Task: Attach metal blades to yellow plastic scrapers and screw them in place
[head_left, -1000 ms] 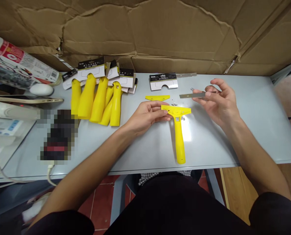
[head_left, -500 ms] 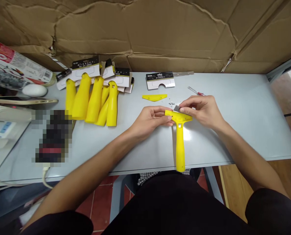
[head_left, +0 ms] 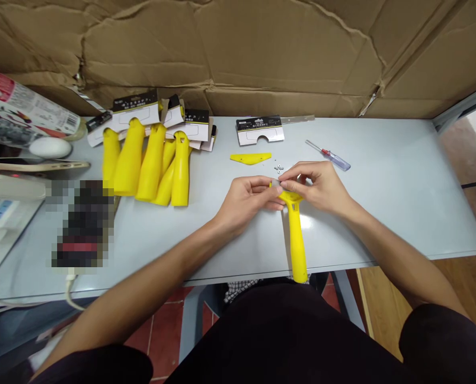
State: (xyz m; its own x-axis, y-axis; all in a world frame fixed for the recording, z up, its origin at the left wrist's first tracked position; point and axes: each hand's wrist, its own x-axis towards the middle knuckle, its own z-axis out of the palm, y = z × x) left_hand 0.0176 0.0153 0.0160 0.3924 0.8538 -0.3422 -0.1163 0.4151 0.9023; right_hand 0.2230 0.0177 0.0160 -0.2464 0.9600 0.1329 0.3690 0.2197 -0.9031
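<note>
A yellow plastic scraper handle (head_left: 297, 240) points down toward the table's front edge, its wide head up between my hands. My left hand (head_left: 251, 197) pinches the left end of that head between thumb and fingers. My right hand (head_left: 316, 184) is closed on a small grey metal blade (head_left: 276, 183), which lies against the head's upper edge. Both hands partly cover the head and the blade. Just beyond my fingertips lie several small screws and nuts (head_left: 278, 169). Farther back is a loose yellow cover plate (head_left: 250, 158) with holes in it.
A screwdriver (head_left: 334, 157) with a clear handle lies beyond my right hand. Several yellow handles (head_left: 152, 165) and printed cards (head_left: 136, 109) are heaped at left. Another card (head_left: 260, 130) lies at the back, before a cardboard wall (head_left: 286, 58). A pixelated phone-like object (head_left: 86, 224) trails a cable.
My right hand has moved left along the scraper head, bringing the blade from above its middle to its left part, near my left thumb. The screwdriver's handle now shows fully.
</note>
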